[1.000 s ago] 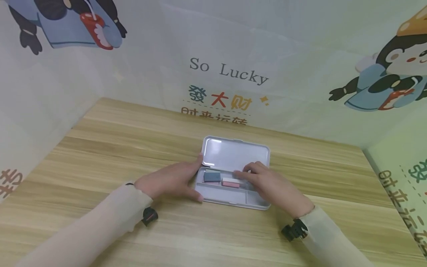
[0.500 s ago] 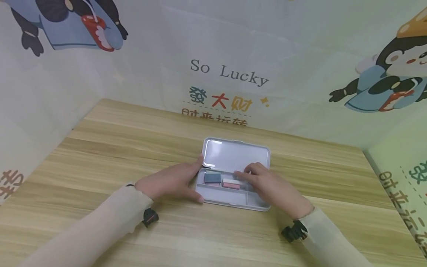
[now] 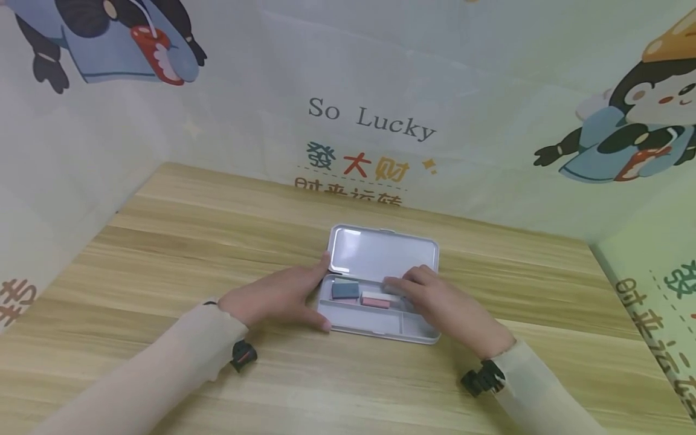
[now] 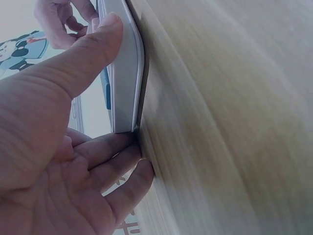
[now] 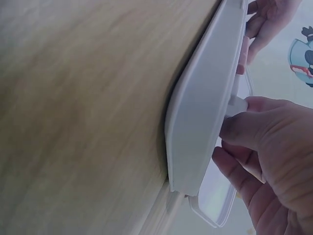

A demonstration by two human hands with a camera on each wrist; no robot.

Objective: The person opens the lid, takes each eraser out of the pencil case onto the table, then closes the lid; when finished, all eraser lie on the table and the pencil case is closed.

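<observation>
An open light-grey pencil case (image 3: 359,320) lies on the wooden table, its lid (image 3: 375,251) folded back. My left hand (image 3: 274,296) holds the case's left end, thumb at the front and fingers toward the hinge side. Over the right part, my right hand (image 3: 443,308) pinches a small white block (image 5: 237,105), likely an eraser, between thumb and finger. Further left in the rear compartment sit a blue-grey block (image 3: 345,291) and a pink-and-white eraser (image 3: 376,300). Pale green and pink edges show around the blue-grey block. My right hand hides the case's right end.
The front of the case has a long compartment and a smaller one at its right, split by a divider (image 3: 402,322). Wooden tabletop (image 3: 217,229) surrounds the case. A printed cloth (image 3: 244,103) hangs behind and along both sides.
Both hands and the case stay nearly in place. The whole head view shifts only slightly.
</observation>
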